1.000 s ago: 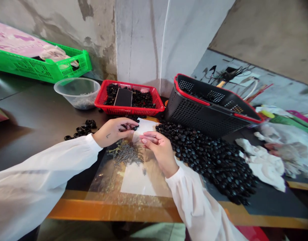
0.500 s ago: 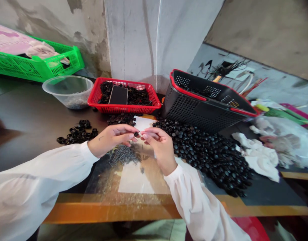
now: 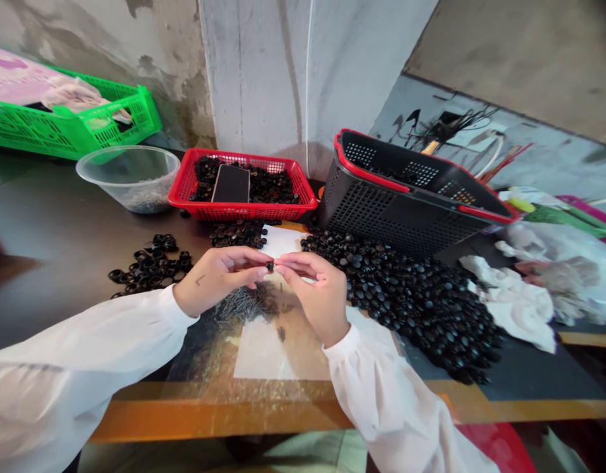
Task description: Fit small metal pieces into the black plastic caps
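Note:
A small round black plastic part (image 3: 270, 267) is pinched between the thumb and fingers of my left hand (image 3: 224, 276). My right hand (image 3: 313, 289) meets it from the other side with closed fingertips, touching the part; whether a thin pin is also in them I cannot make out. Below my left hand lies a heap of thin grey metal pins (image 3: 241, 303). A large pile of black caps (image 3: 406, 295) spreads beside my right hand. Black ring-like parts (image 3: 152, 266) lie to the left. White paper (image 3: 263, 351) lies under the hands on the board.
Behind stand a red basket (image 3: 244, 211) of small black parts with a phone (image 3: 232, 184) on top, a clear plastic bowl (image 3: 128, 164) and a black basket (image 3: 376, 210). A green crate (image 3: 76, 135) is far left. Crumpled white tissue (image 3: 514, 299) lies right.
My right fingertips have closed up to the black part in my left hand, where a small gap showed before. The view has shifted slightly.

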Demonstrator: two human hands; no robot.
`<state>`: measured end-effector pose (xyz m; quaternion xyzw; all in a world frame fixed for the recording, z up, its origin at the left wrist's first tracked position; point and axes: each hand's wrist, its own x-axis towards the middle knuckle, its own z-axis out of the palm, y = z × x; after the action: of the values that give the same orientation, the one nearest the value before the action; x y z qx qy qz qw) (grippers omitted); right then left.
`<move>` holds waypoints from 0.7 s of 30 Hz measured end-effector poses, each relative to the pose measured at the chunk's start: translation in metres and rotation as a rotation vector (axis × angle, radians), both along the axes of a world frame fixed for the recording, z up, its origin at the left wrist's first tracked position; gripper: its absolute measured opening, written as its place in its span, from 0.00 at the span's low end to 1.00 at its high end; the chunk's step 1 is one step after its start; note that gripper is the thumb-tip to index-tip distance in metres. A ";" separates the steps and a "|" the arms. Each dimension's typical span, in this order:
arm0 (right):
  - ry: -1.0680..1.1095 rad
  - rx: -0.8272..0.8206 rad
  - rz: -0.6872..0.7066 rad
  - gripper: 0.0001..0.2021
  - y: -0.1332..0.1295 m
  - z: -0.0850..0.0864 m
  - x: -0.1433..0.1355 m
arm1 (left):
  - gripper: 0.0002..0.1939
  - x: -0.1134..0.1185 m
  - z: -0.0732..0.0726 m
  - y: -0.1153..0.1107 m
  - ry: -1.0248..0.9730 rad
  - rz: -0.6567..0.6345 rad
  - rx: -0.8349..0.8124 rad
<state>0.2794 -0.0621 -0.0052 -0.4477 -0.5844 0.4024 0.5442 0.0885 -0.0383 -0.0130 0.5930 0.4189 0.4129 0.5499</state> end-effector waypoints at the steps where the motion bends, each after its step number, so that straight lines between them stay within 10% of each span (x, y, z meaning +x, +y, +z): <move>1: -0.028 0.019 -0.004 0.05 0.000 -0.001 0.000 | 0.15 0.000 0.001 0.000 0.031 0.011 0.024; 21: -0.115 0.117 0.103 0.11 0.002 -0.005 0.007 | 0.21 0.014 -0.007 -0.007 -0.197 -0.159 -0.203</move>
<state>0.2860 -0.0596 -0.0102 -0.4069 -0.6595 0.3689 0.5132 0.1029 -0.0457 -0.0196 0.5224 0.3544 0.3795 0.6764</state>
